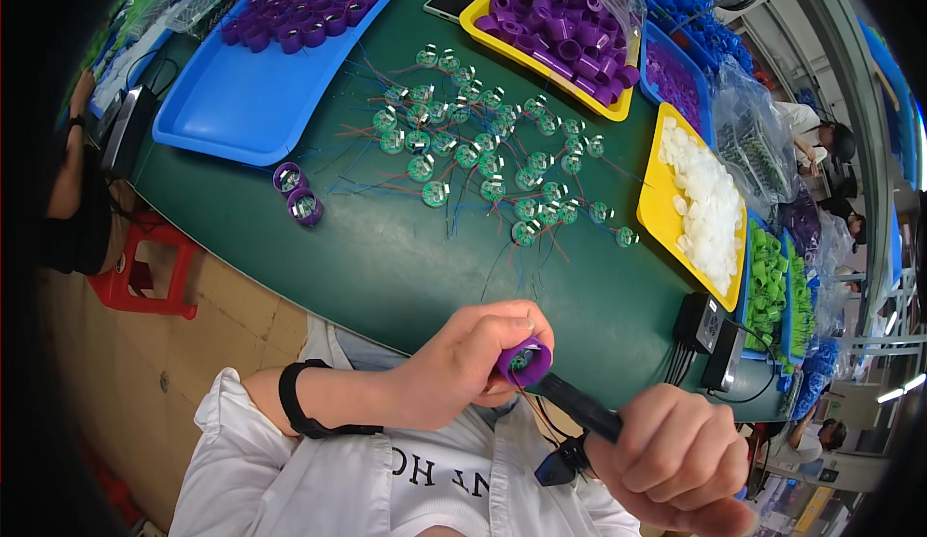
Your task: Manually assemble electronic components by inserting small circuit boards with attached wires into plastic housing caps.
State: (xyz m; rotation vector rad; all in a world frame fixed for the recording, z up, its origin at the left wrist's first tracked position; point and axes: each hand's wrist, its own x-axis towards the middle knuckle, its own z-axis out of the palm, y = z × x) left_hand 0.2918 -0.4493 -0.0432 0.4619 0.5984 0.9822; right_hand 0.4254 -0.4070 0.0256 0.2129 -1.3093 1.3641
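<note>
My left hand (473, 349) is closed round a purple plastic cup (543, 363), its open end facing up and right. Inside the cup lies a small round green circuit board (522, 356), with thin red and dark wires hanging from its lower side. My right hand (676, 455) grips a black rod-shaped tool (579, 407). The tool's far end meets the cup's side; its exact tip and kind cannot be made out. On the table ahead lie many loose green boards (467, 155) with wires. Two purple cups with boards inside (305, 207) stand near the table's left edge.
A blue tray (232, 112) at the far left holds filled purple cups. Yellow trays hold purple cups (570, 49) and white plastic pieces (705, 209). Black adapters (697, 323) sit at the right edge. Another person's arm (72, 151) and a red stool (145, 267) are at left.
</note>
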